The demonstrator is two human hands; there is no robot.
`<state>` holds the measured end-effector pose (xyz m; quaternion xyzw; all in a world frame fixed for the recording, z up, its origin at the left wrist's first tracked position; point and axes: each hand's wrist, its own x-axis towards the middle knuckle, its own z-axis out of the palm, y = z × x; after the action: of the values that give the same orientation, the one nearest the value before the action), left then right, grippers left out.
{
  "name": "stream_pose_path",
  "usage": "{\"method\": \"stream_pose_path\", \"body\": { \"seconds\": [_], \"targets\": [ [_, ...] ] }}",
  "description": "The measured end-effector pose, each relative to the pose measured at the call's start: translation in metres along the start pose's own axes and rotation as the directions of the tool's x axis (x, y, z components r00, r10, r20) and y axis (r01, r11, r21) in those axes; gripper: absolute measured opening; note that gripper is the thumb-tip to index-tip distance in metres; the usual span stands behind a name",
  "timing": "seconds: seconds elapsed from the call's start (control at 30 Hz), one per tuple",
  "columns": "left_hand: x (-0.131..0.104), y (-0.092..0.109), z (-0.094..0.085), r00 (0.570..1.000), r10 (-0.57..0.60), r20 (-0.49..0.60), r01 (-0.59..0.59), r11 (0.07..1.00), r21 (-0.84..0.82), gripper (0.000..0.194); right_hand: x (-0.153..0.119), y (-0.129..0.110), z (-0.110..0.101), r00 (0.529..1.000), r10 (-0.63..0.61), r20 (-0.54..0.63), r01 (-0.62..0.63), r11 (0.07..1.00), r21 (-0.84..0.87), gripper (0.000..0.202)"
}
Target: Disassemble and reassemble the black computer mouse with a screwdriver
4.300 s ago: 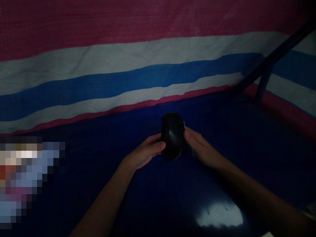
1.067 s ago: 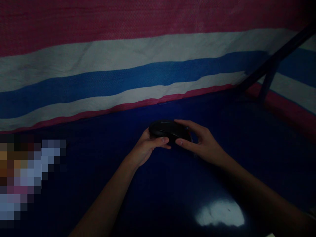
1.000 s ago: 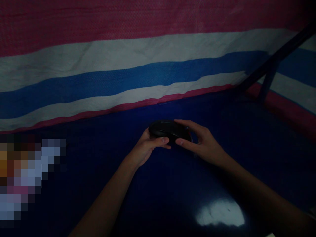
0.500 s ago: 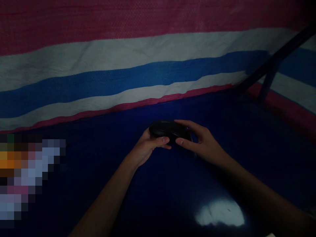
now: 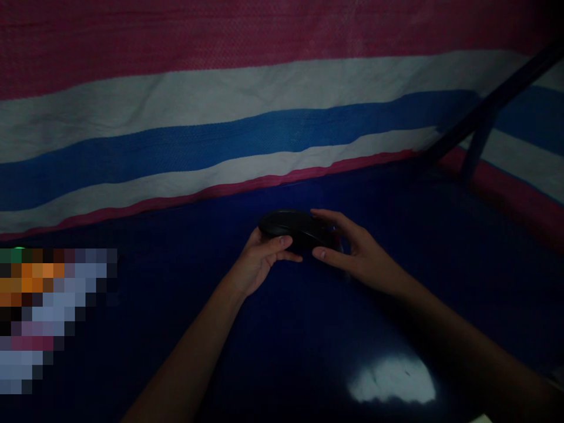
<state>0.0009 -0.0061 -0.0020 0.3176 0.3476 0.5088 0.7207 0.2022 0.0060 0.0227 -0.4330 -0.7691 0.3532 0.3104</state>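
Note:
A black, rounded computer mouse (image 5: 293, 225) is held above the dark blue table, in the middle of the view. My left hand (image 5: 262, 255) grips its left end, with the thumb on the near side and the other fingers underneath. At the opposite end is my right hand (image 5: 355, 249), its thumb on the near edge and its fingers curled over the far edge. Something small and faintly shiny shows by the right palm, too dark to make out. The underside of the mouse is hidden.
A dark blue glossy table (image 5: 282, 364) lies under my hands. Behind it hangs a red, white and blue striped sheet (image 5: 220, 141). Dark metal bars (image 5: 489, 117) stand at the back right. A pixelated, colourful item (image 5: 53, 311) lies at the left.
The mouse and my left hand have shifted slightly left and up. My right hand has moved a little up, its fingers now less far over the mouse.

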Motion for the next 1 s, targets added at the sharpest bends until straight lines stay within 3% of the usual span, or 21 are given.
{"method": "stream_pose_path", "body": {
  "seconds": [0.6,1.0],
  "targets": [
    [0.0005,-0.0006,-0.0032,0.999,0.019,0.042,-0.018,1.000,-0.014,0.037,0.0034,0.0000,-0.0025,0.997,0.079,0.002,-0.078,0.970,0.231,0.053],
    [0.0009,0.0000,-0.0037,0.997,0.020,0.075,-0.018,1.000,-0.023,0.034,0.0029,0.0005,-0.0023,0.997,0.083,-0.002,-0.081,0.973,0.215,0.051]
  ]
}}
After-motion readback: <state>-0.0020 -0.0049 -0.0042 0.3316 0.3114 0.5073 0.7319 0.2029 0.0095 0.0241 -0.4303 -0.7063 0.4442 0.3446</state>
